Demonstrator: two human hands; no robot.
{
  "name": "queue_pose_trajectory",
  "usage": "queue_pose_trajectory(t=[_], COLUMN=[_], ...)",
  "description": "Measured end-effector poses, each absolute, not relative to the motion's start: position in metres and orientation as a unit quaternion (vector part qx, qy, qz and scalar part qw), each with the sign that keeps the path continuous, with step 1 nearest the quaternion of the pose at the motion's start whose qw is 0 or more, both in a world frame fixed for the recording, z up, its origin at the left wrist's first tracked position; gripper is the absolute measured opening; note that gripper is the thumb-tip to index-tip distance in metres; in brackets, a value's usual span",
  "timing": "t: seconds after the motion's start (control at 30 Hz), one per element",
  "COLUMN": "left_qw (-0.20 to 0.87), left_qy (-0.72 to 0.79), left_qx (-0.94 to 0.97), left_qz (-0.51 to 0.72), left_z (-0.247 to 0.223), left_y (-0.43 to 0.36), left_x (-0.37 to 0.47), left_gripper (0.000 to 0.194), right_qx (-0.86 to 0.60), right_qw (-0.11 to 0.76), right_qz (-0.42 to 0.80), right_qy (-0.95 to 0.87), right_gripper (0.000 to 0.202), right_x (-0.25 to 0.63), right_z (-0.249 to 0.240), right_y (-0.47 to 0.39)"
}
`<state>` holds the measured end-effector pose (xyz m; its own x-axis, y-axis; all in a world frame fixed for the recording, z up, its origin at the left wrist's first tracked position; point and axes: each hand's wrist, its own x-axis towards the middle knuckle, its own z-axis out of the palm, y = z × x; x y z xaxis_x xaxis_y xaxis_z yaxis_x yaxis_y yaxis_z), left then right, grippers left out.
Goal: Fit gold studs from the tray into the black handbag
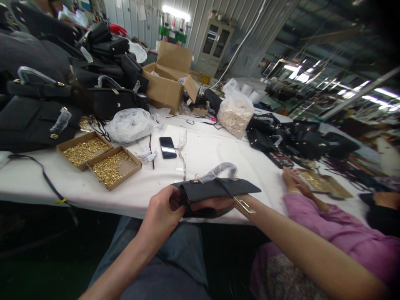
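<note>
A black handbag (209,189) sits at the front edge of the white-covered table, its flap uppermost. Clear wrapping covers its curved handle (220,170), and a gold clasp plate (245,205) hangs on a strap at the flap's front. My left hand (165,208) grips the bag's left end, thumb and fingers pinched together on the side. From the right, my right hand (215,203) reaches in under the flap; the bag's body and flap hide most of its fingers, so their pose is unclear.
Two shallow boxes of small gold fittings (114,168) stand at left. A phone (168,147) lies beyond the bag. Black handbags (106,100) pile up at back left, beside a cardboard box (164,89). A co-worker's hands (295,183) rest at right, near more fittings.
</note>
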<state>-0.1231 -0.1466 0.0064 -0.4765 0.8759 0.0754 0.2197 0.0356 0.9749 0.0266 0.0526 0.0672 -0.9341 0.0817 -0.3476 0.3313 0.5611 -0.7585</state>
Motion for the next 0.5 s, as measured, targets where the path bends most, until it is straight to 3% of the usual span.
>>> queue_pose_trajectory(t=[0.5], left_qw=[0.359], left_qy=[0.66], left_qx=[0.396], left_qz=[0.529], left_z=[0.013], left_y=[-0.149], left_x=[-0.12], left_gripper=[0.015], right_qx=[0.136], right_qw=[0.121], right_qz=[-0.491], right_qy=[0.852], right_gripper=[0.03], right_x=[0.042], right_z=[0.054], right_y=[0.057])
